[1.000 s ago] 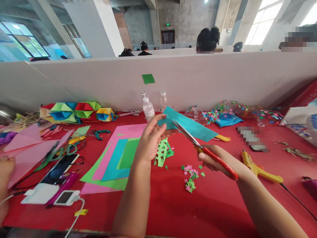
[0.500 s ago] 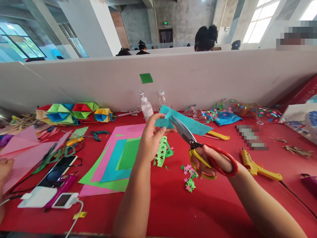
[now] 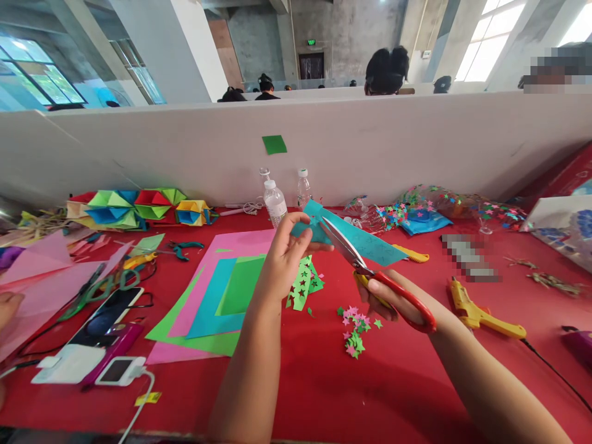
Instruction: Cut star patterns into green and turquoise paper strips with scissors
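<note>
My left hand [image 3: 287,253] pinches the left end of a blue sheet of paper [image 3: 367,242], held up above the table. In my right hand [image 3: 393,296] is a pair of scissors [image 3: 345,243] with red and yellow handles, fingers through the loops. The blades point up and left, lying against the paper near my left fingertips; whether they are cutting is hard to see. Under the hands lies a green paper strip [image 3: 301,283] with star-shaped holes. Small pink and green paper stars [image 3: 355,336] are heaped nearby on the red table [image 3: 324,394].
Stacked coloured paper [image 3: 208,302] lies left, with a phone [image 3: 115,308] and green-handled scissors [image 3: 102,287] beyond. Bottles [image 3: 275,203] stand by the partition [image 3: 185,145]. A yellow glue gun [image 3: 483,314] with its cord lies right. Another person's hand [image 3: 9,308] is at the left edge.
The scissors have turned, and their handles have come closer together. The blue paper's right end has dipped slightly. My left hand stays nearly in place.
</note>
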Demonstrator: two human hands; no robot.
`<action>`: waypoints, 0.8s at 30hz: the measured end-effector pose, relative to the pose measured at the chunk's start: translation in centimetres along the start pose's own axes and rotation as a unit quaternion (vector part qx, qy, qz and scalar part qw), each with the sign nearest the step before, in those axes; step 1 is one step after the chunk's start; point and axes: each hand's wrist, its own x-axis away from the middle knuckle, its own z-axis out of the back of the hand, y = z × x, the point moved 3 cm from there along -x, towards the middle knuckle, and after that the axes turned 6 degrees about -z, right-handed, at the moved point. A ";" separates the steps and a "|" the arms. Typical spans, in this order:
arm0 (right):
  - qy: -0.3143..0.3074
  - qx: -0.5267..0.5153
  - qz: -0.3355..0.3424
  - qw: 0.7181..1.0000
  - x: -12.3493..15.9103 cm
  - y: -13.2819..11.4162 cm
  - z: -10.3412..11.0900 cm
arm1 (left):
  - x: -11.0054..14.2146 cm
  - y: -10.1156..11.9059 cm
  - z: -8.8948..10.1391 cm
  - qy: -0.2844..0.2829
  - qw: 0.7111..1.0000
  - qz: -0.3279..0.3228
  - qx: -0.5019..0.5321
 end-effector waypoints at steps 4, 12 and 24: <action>0.038 -0.011 -0.037 0.999 -0.4 0.7 -0.2 | -0.2 0.0 0.2 -0.005 1.000 -0.009 0.016; 0.038 0.010 -0.026 0.999 -0.5 -0.4 -1.2 | -0.3 0.1 0.8 0.004 0.998 0.065 0.001; 0.056 0.062 -0.017 0.996 -0.4 -0.7 -1.8 | -0.5 0.1 0.6 0.042 0.998 -0.001 -0.043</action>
